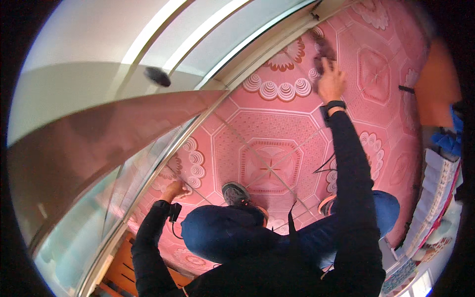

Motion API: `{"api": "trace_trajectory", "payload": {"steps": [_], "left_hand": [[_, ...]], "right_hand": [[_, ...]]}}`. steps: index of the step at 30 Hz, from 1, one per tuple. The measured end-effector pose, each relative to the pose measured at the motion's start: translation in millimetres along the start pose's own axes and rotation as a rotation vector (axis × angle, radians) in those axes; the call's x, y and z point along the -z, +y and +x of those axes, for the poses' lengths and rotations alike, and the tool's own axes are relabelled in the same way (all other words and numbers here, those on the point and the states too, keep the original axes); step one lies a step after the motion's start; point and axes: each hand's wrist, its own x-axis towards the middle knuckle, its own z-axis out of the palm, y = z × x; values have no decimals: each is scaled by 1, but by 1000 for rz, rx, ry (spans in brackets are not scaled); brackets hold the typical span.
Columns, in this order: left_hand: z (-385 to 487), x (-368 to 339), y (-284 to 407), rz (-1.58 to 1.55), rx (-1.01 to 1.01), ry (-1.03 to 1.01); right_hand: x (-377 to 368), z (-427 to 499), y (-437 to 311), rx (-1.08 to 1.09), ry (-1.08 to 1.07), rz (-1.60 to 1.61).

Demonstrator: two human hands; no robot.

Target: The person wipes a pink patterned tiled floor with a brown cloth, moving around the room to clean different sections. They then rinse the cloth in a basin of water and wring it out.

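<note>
My right hand (331, 81) reaches far forward over the pink patterned tile floor (271, 122). A dark, motion-blurred thing (322, 46) lies at its fingertips. Whether the fingers grip it or only touch it is unclear, and so is its kind. Low on the left, my left hand (173, 190) is beside the metal-edged glass panel (156, 163), its fingers partly curled. I see nothing in that hand, though its palm side is partly hidden. Both wrists wear black straps with small dark devices.
My bent knees in blue jeans (222, 232) and a dark shoe (236, 193) are below. A dark oval thing (157, 76) shows against the pale panel at upper left. An orange-brown surface (438, 81) and folded pale fabric (426, 200) line the right side. Orange slats (128, 261) show at lower left.
</note>
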Motion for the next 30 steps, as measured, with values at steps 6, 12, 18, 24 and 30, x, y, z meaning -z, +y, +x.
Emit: {"api": "trace_trajectory", "payload": {"steps": [6,12,18,24,30], "left_hand": [[7,20,24,48,-13,-124],[8,22,20,130,10,-81],[11,21,9,198,-21,-124],[25,21,9,217,-78,-74],[39,34,38,324,-57,8]], "right_hand": [[-5,-91,-103,33,275,184],[30,-190,-185,485,-304,409],[49,-184,-15,-234,-185,131],[60,-216,51,-745,-48,-344],[26,-182,-75,-121,58,222]]}}
